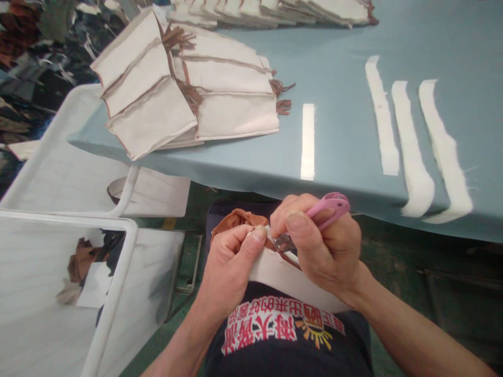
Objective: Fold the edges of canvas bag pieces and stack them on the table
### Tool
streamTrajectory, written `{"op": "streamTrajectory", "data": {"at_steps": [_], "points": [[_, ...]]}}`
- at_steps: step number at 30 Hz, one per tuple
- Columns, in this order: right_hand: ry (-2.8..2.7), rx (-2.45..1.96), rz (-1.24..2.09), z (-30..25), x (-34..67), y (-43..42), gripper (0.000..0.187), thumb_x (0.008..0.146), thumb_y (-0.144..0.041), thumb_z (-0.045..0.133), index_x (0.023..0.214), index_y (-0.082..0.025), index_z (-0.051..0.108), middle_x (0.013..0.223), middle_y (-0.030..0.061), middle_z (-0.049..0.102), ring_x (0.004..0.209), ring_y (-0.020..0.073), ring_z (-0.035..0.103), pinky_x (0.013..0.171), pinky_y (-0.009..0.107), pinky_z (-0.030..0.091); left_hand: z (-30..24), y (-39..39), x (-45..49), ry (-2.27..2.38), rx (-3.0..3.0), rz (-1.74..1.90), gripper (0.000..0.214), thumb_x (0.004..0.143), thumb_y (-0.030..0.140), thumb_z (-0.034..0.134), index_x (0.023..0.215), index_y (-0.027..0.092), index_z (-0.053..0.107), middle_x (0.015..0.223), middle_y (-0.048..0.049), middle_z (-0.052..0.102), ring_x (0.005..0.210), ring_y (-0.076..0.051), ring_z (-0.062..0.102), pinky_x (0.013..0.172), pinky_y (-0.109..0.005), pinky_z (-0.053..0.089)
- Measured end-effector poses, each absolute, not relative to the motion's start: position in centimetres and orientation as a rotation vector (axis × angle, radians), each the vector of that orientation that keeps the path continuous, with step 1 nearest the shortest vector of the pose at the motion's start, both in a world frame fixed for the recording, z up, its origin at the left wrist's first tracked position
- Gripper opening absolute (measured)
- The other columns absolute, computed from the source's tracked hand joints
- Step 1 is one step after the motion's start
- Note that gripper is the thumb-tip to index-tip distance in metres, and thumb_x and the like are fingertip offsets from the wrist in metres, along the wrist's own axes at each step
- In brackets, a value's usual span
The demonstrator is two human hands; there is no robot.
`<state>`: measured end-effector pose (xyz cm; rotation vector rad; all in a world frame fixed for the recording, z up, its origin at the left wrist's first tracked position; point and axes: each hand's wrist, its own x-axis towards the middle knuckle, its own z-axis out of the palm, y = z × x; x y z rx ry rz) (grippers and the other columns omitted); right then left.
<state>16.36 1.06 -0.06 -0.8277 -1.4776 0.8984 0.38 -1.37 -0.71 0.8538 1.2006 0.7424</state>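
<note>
My left hand [233, 256] pinches the edge of a white and brown sewn fabric piece [283, 275] that lies across my lap. Its brown part [241, 220] bunches up behind my left fingers. In my right hand [328, 246] is a pair of small pink-handled thread snips [330, 209], fingers wrapped round them. The metal blades point left and touch or nearly touch the brown seam, close beside my left fingertips. Whether the blades are cutting anything I cannot tell.
Ahead is a blue-covered table [341, 136] with stacked white pieces with brown fringes [236, 112], a short white strip [308, 141] and several curled strips [412, 152]. White bins [129, 272] holding scraps stand at left, and dark fabric heaps [51, 57] lie beyond.
</note>
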Motion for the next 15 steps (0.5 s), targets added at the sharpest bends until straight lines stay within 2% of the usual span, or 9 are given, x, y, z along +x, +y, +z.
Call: {"op": "streamTrajectory", "data": {"at_steps": [5, 10, 15], "points": [[-1.493, -0.809, 0.927, -0.07, 16.57, 0.94, 0.028, 0.103, -0.019, 0.051, 0.075, -0.021, 0.055, 0.069, -0.0019, 0.057, 0.063, 0.0131, 0.058, 0.058, 0.028, 0.046, -0.83, -1.27, 0.40, 1.165, 0.791, 0.736, 0.051, 0.085, 0.062, 0.072, 0.075, 0.012, 0.068, 0.062, 0.0002, 0.057, 0.053, -0.007, 0.043, 0.049, -0.018, 0.031], [-1.544, -0.843, 0.912, -0.36, 16.94, 0.67, 0.022, 0.101, -0.018, 0.054, 0.079, -0.020, 0.057, 0.074, -0.0013, 0.060, 0.067, 0.0132, 0.059, 0.063, 0.030, 0.046, -0.98, -1.25, 0.48, 1.150, 0.768, 0.734, 0.053, 0.083, 0.063, 0.074, 0.072, 0.012, 0.065, 0.061, 0.0012, 0.055, 0.052, -0.007, 0.042, 0.049, -0.017, 0.031], [-1.577, -0.847, 0.941, -0.28, 16.86, 0.79, 0.026, 0.101, -0.020, 0.053, 0.075, -0.020, 0.054, 0.070, -0.0014, 0.058, 0.062, 0.0121, 0.056, 0.059, 0.028, 0.044, -0.93, -1.26, 0.27, 1.148, 0.818, 0.728, 0.051, 0.087, 0.062, 0.070, 0.071, 0.014, 0.062, 0.060, 0.0027, 0.051, 0.052, -0.007, 0.040, 0.049, -0.018, 0.031]]}}
